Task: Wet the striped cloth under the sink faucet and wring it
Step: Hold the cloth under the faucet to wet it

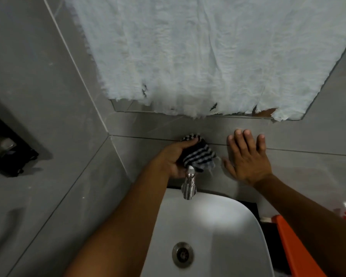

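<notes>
My left hand (173, 157) grips a bunched black-and-white striped cloth (199, 154) and presses it against the grey wall tile, just above the chrome faucet (188, 184). My right hand (247, 156) lies flat on the wall to the right of the cloth, fingers spread, holding nothing. The white sink (238, 226) sits below, with a metal drain (182, 254) in its bowl. No water is seen running from the faucet.
A mirror covered with white torn paper (198, 56) hangs above. A black holder (8, 150) is fixed on the left wall. An orange object (294, 246) stands right of the sink, beside my right forearm.
</notes>
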